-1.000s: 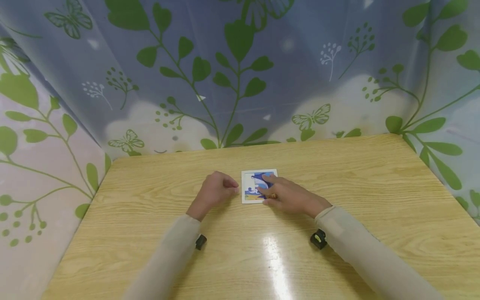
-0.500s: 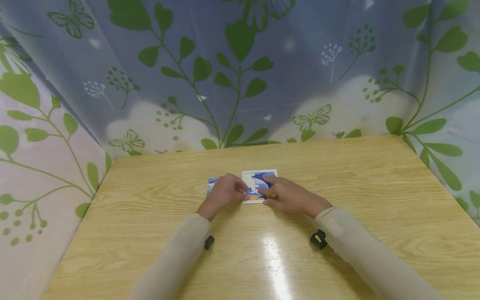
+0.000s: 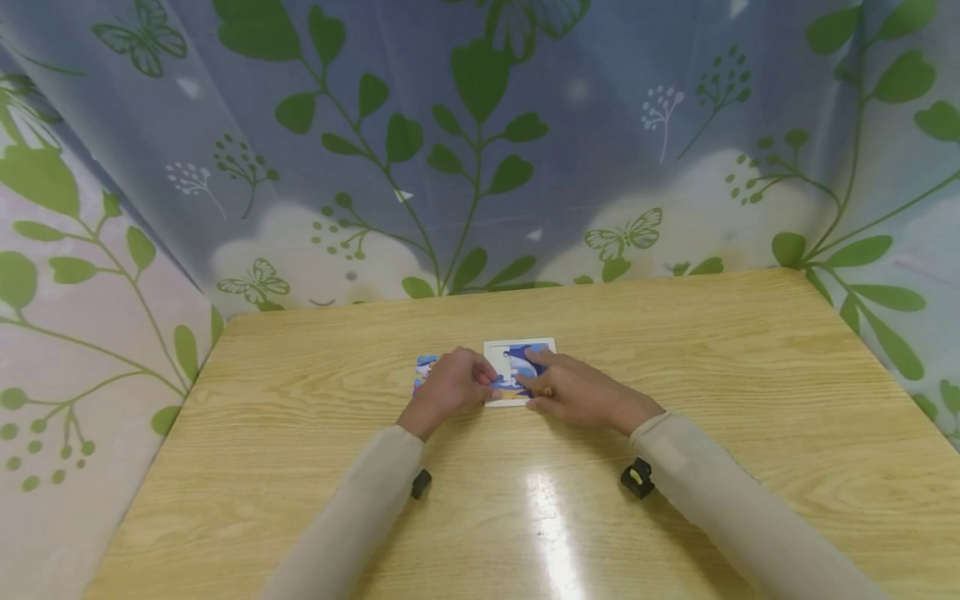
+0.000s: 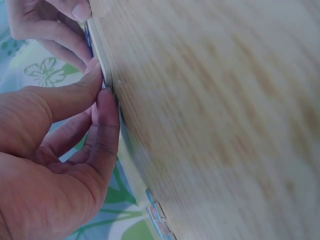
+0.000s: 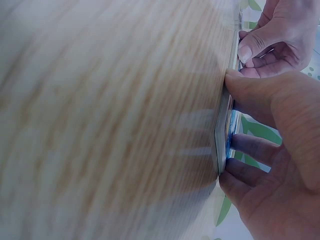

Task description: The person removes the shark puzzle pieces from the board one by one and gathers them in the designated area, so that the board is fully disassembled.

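A small square jigsaw puzzle in a white frame lies flat on the table. Blue and sand-coloured pieces fill part of it, and its upper left shows bare white. My left hand has thumb and bent fingers together at the frame's lower left, pinching at its edge; whether a piece is between the fingertips is hidden. With spread, bent fingers, my right hand holds the puzzle from the right, thumb at the near edge. In the right wrist view, its fingertips grip the frame's side. Loose picture pieces lie partly behind the left hand.
The wooden table stretches around both hands, glossy near the front. A patterned cloth with leaves and butterflies hangs along its back and left edges. Dark wrist devices sit below the beige sleeves.
My left hand has moved right from beside the frame onto its lower left, uncovering some loose pieces behind it. In the last half second it has barely shifted. The right hand stays put.
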The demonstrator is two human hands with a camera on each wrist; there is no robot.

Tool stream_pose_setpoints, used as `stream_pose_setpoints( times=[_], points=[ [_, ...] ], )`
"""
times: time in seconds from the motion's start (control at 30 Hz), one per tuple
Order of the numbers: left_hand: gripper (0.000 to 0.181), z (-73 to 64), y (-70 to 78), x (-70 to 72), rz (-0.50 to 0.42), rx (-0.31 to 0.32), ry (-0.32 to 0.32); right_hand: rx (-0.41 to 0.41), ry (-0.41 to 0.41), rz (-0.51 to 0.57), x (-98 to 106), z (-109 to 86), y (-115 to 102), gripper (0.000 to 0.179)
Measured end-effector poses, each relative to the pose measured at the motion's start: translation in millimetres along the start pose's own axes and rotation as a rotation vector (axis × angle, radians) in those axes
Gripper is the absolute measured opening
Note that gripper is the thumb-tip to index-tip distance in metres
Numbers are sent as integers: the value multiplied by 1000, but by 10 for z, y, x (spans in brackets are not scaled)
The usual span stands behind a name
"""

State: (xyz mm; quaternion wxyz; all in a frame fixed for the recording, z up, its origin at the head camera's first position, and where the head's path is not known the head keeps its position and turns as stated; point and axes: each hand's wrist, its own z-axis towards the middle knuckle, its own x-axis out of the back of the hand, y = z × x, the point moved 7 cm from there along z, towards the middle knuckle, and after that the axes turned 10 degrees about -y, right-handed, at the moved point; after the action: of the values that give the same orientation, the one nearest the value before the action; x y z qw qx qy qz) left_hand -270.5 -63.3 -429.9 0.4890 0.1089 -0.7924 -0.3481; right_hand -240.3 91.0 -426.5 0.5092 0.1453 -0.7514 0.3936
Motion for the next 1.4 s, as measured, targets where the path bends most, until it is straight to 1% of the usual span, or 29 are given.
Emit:
stream_pose_setpoints(
  times=[0.3, 0.5, 0.67, 0.83, 1.07, 1.4],
  points=[
    [16, -19, 4, 2, 11, 7, 27, 0, 1, 4, -2, 0, 1, 41],
    [16, -38, 18, 10, 13, -4, 51, 8, 5, 8, -15, 10, 16, 41],
    [16, -47, 25, 23, 13, -27, 75, 10, 6, 6, -15, 12, 19, 41],
    [11, -60, 9, 32, -28, -54, 91, 15, 8, 9, -2, 8, 6, 41],
    [4, -91, 7, 48, -92, -58, 99, 23, 11, 11, -2, 11, 4, 42],
    [3, -136, 25, 67, -96, -102, 118, 18, 9, 8, -1, -2, 5, 43]
  ],
)
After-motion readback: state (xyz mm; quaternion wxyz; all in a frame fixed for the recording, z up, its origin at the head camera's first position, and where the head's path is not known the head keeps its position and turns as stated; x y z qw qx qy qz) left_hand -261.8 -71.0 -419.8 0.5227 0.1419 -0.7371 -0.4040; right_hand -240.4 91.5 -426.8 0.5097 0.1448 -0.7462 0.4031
